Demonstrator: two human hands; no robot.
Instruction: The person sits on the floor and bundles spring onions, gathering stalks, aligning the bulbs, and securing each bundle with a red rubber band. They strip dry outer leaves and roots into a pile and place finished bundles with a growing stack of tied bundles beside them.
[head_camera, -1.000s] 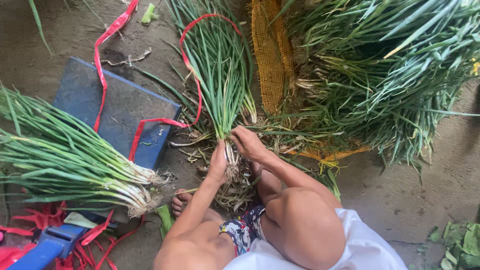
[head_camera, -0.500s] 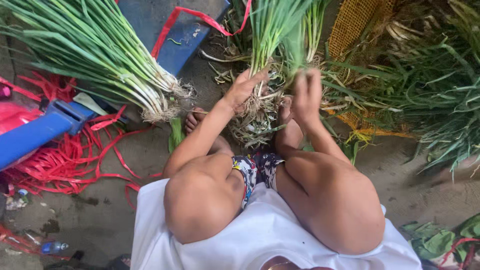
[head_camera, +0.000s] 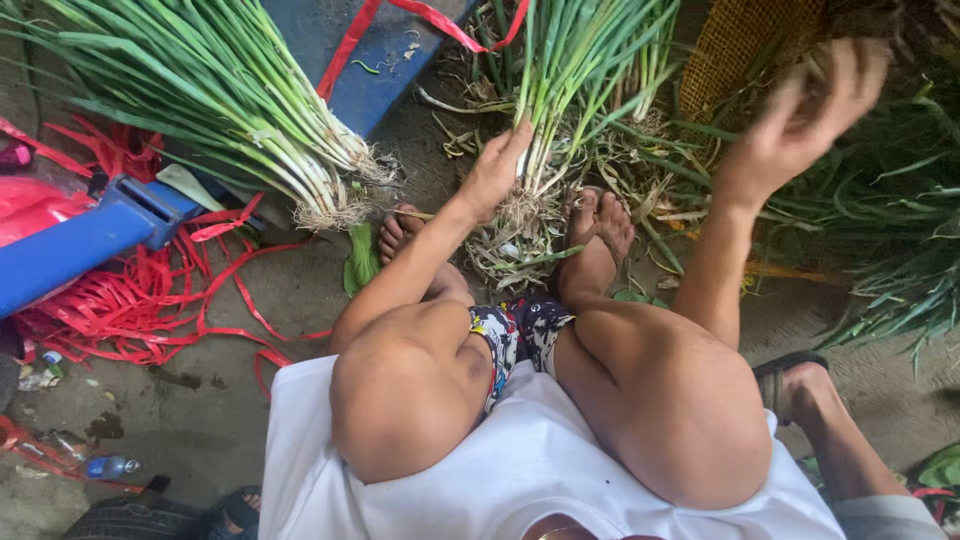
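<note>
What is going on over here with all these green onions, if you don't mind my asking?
A person squats on the ground sorting green onions. The left hand grips a bunch of green onions just above its roots, standing between the feet. The right hand is open and blurred, raised toward the loose pile of greens. A finished bundle lies to the left beside red plastic straps.

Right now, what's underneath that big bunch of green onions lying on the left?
The bunch of green onions lies across a blue board, with a red strap beside it. Red plastic strips lie on the ground near its roots. Whatever is directly beneath the leaves is covered.
</note>
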